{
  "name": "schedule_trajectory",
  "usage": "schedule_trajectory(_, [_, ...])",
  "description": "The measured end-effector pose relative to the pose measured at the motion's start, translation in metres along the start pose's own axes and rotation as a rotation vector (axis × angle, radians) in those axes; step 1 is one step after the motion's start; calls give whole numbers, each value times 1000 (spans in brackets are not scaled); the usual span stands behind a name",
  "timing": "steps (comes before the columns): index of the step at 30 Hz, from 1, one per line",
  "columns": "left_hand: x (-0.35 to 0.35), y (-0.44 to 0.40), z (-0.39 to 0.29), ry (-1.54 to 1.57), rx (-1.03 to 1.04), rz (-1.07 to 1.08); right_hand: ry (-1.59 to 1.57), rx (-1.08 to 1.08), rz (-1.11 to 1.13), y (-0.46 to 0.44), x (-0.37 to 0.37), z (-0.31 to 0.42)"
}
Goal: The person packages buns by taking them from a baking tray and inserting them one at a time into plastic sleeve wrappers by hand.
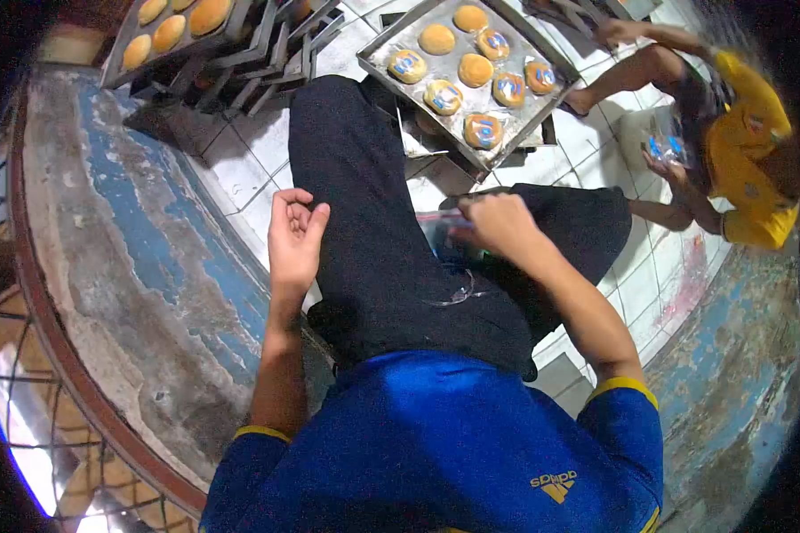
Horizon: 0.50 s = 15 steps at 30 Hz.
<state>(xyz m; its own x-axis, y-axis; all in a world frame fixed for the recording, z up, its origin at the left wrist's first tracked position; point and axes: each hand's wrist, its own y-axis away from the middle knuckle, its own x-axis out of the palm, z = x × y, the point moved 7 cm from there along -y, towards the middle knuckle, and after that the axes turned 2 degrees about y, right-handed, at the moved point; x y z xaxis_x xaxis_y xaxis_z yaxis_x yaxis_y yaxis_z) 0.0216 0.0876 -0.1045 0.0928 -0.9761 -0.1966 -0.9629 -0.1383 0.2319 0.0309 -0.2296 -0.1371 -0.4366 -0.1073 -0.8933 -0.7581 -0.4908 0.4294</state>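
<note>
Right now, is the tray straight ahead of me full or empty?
Neither: the tray is partly filled. Buns sit spread over it, with bare metal between them.

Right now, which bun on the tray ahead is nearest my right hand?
The blue-and-white-labelled bun at the near corner of the tray; every other bun there lies farther from your right hand.

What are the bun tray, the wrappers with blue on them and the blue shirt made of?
The tray looks like metal, perhaps steel: dull, stained grey with raised edges. The wrappers look like glossy, thin plastic: see-through with bright glints. The shirt looks like smooth cloth, maybe polyester, going by its slight sheen.
</note>
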Motion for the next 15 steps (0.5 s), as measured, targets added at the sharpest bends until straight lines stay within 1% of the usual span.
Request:
schedule_trajectory(1, [5,-5,-9,19,35,-3,-6,14,-1,3,32,3])
schedule_trajectory(3, [19,-12,-34,9,63,20,225,-109,-9,2,83,20])
schedule_trajectory(4, [25,-15,-45,31,75,22,223,-106,-13,1,89,23])
schedule_trajectory(6, [32,-16,-59,43,84,28,155,-225,-40,1,92,36])
schedule_trajectory(7, [36,-14,-64,40,90,25,156,-227,-47,3,91,38])
schedule_trajectory(9, [50,-7,-72,60,101,78,60,-166,-183,12,79,37])
schedule_trajectory(10, [58,-2,-70,104,79,127,84,-135,-319,18,76,32])
schedule_trajectory(11, [65,0,-60,145,71,162,85,-132,-319,16,80,29])
schedule_trajectory(13, [77,9,-51,188,70,206,148,45,-205,14,86,19])
schedule_trajectory(14, [81,13,-46,185,64,220,106,33,-138,15,92,23])
schedule_trajectory(15, [86,15,-42,167,53,243,102,45,-136,15,96,25])
